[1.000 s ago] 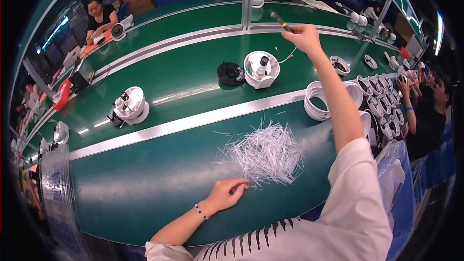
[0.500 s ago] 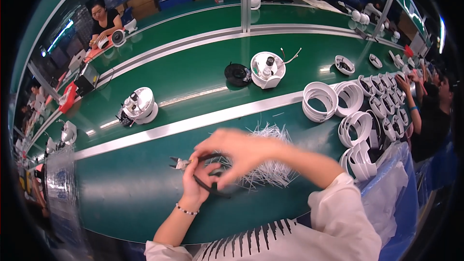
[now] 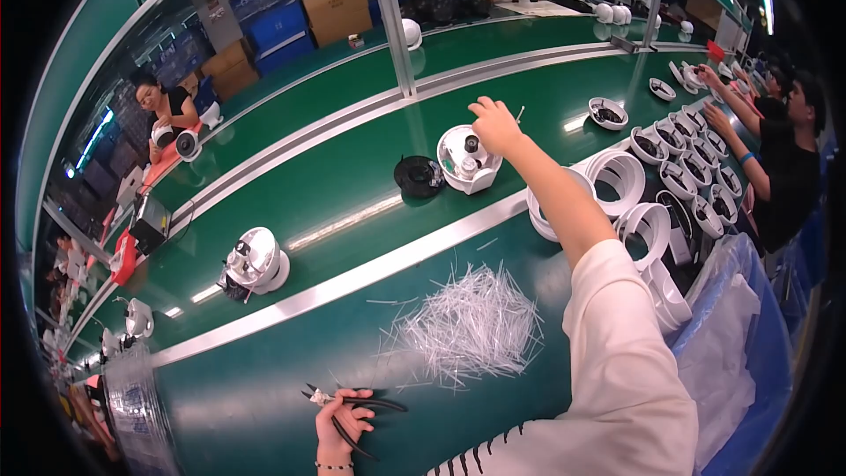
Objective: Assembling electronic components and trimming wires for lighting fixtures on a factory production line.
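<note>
My left hand (image 3: 344,423), low in the view, is closed around a pair of cutting pliers (image 3: 379,404). The black handles are spread and the metal jaws point up and left. With the arm stretched far out, my right hand (image 3: 496,128) is over the right rim of a round white camera housing (image 3: 454,178) on the green belt. Its fingers are bent but apart, and I see nothing held in them. The hand covers part of the housing and its cable; whether it touches the rim is unclear. A black round part (image 3: 414,178) lies beside the housing.
A pile of cut white plastic strips (image 3: 480,326) covers part of my bench. White rings (image 3: 617,178) and several small housings (image 3: 677,178) stand at the right, by a bagged blue bin (image 3: 758,326). Another white camera housing (image 3: 256,260) sits left on the belt. Co-workers sit beyond.
My right hand has left the pliers and moved forward to the white camera housing. My left hand keeps the pliers and is lower in the view. The view has shifted and tilted.
</note>
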The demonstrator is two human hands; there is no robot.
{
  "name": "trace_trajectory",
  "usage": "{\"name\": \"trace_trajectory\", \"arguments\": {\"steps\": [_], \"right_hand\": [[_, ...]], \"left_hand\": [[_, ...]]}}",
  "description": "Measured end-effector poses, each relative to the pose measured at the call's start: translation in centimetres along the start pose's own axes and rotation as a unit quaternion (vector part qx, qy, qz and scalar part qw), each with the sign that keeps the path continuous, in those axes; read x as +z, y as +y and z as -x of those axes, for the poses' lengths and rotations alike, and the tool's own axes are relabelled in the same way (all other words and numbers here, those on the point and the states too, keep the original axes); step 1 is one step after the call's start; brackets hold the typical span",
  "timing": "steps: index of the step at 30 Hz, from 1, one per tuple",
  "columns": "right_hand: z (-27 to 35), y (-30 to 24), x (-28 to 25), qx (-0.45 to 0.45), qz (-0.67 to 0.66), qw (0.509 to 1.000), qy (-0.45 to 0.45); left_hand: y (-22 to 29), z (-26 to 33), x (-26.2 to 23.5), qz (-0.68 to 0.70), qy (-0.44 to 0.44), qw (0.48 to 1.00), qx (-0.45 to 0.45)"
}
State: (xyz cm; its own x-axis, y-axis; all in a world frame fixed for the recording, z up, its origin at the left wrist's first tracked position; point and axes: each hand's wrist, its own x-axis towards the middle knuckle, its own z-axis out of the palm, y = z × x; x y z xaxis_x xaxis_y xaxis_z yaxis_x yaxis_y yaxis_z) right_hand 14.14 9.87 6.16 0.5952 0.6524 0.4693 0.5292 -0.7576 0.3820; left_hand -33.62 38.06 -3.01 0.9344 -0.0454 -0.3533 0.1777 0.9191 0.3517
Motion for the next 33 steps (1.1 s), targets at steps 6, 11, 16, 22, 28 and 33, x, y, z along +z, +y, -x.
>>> {"name": "trace_trajectory", "arguments": {"steps": [6,11,16,22,28,33], "right_hand": [[-1.2,1.0,0.5,-0.02,-0.029,0.998,-0.052],[-0.6,1.5,1.0,0.011,-0.093,0.995,-0.041],[0.5,3.2,1.1,0.044,-0.107,0.993,-0.012],[-3.4,2.7,-8.9,0.051,-0.226,0.973,0.017],[-2.1,-5.5,-7.3,-0.071,-0.172,0.976,-0.114],[-1.7,-10.1,1.7,0.079,-0.158,0.979,-0.099]], "left_hand": [[-0.5,0.4,0.2,-0.005,0.007,0.997,0.071],[-0.1,0.9,0.2,0.007,-0.009,0.996,0.088],[-0.2,0.9,-0.4,0.023,-0.012,0.996,0.086],[0.2,1.0,0.0,0.011,-0.015,0.996,0.084],[0.1,0.1,0.6,-0.021,-0.02,0.996,0.089],[-0.1,0.2,0.1,-0.038,-0.021,0.995,0.094]]}}
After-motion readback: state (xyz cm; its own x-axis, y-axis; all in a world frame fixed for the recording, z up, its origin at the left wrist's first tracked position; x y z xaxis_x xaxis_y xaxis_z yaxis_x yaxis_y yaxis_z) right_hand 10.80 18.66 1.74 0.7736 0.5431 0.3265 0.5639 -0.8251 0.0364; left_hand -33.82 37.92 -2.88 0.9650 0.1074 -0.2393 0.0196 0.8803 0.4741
